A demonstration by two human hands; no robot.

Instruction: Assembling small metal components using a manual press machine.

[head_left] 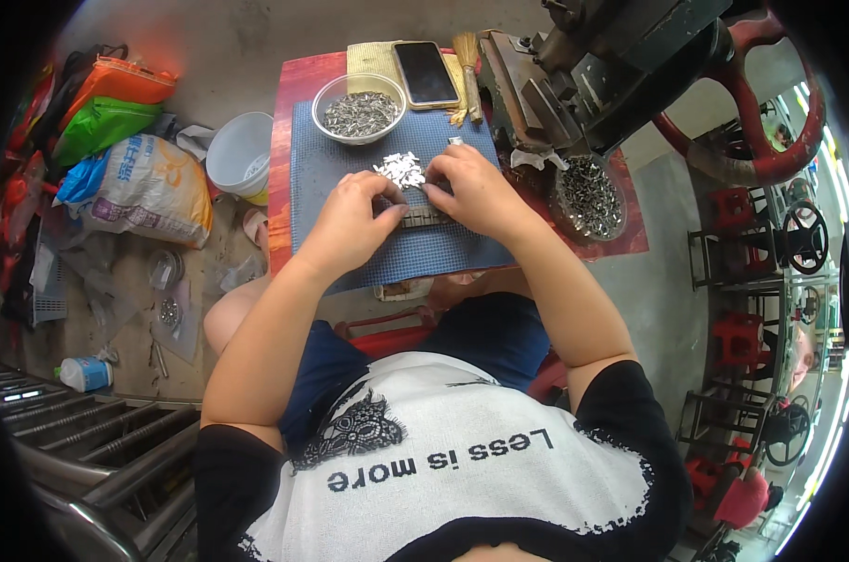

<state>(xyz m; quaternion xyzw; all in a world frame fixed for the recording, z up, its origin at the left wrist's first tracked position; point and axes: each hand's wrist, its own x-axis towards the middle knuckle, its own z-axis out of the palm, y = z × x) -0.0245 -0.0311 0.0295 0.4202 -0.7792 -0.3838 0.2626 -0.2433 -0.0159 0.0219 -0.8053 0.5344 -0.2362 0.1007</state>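
Note:
A small pile of short white pieces (401, 170) lies on a blue textured mat (350, 270). Just below the pile is a narrow metal strip (423, 216), which looks like a slotted block or a row of small parts. My left hand (351, 220) curls at the strip's left end, thumb tip against it and fingers bent beside the pile. On the other side, my right hand (473, 190) has its thumb and fingers bent together at the pile's right edge; whatever is between them is hidden. A clear bowl (318, 124) of small metal pins stands beyond the pile.
A phone (427, 75) and a small straw brush (468, 80) lie at the table's far edge. To the right stand a dark machine press (621, 66) with a red handwheel (795, 155) and a tub of metal parts (588, 199). A white bucket (239, 150) and sacks (153, 187) sit left.

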